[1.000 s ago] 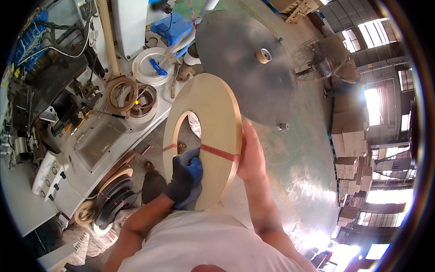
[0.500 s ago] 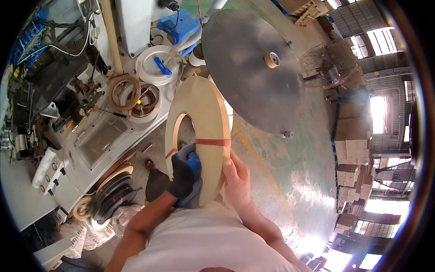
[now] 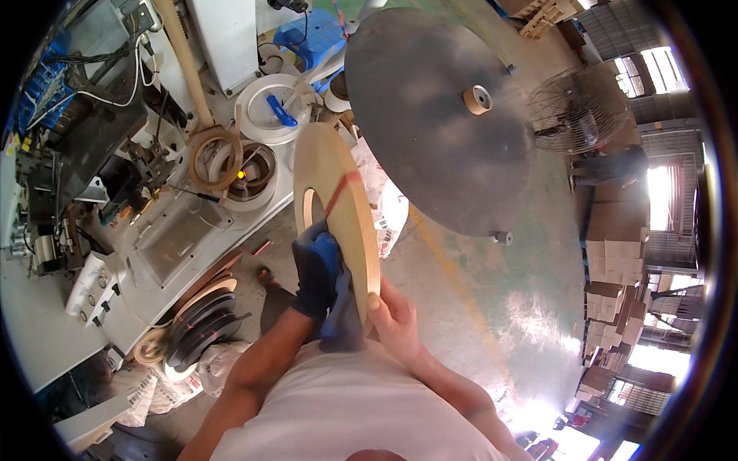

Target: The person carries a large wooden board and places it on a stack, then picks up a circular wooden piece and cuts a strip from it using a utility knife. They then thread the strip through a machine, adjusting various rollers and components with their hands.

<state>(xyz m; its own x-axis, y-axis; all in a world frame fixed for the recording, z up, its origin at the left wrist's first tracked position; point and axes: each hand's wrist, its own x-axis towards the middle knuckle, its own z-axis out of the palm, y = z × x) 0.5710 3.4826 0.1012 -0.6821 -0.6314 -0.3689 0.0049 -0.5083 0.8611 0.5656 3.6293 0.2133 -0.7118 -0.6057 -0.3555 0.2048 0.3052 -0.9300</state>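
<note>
A large beige roll of edge-banding tape point(image 3: 338, 165) stands upright and tilted in front of my torso, with a red strap across its side. My left hand point(image 3: 314, 265), in a dark blue glove, is closed on the roll at the lower edge of its centre hole. Blue-grey fabric point(image 3: 344, 307) hangs beside that glove against the roll; what it is I cannot make out. My bare right hand point(image 3: 396, 319) grips the lower right rim, its thumb on the outer edge and its fingers partly hidden.
A big grey disc point(image 3: 430, 131) with a hub stands ahead on the right. To the left is a machine bench point(image 3: 254, 219) with tape rolls point(image 3: 215, 157). Dark coils point(image 3: 204, 323) stand below it. Farther right are a fan point(image 3: 576, 111), a person point(image 3: 611, 165) and cardboard stacks point(image 3: 615, 261).
The roll has turned more edge-on, and its red strap has shifted upward and now slants. Both hands still hold it, the right one slightly lower. The whole view has shifted a little.
</note>
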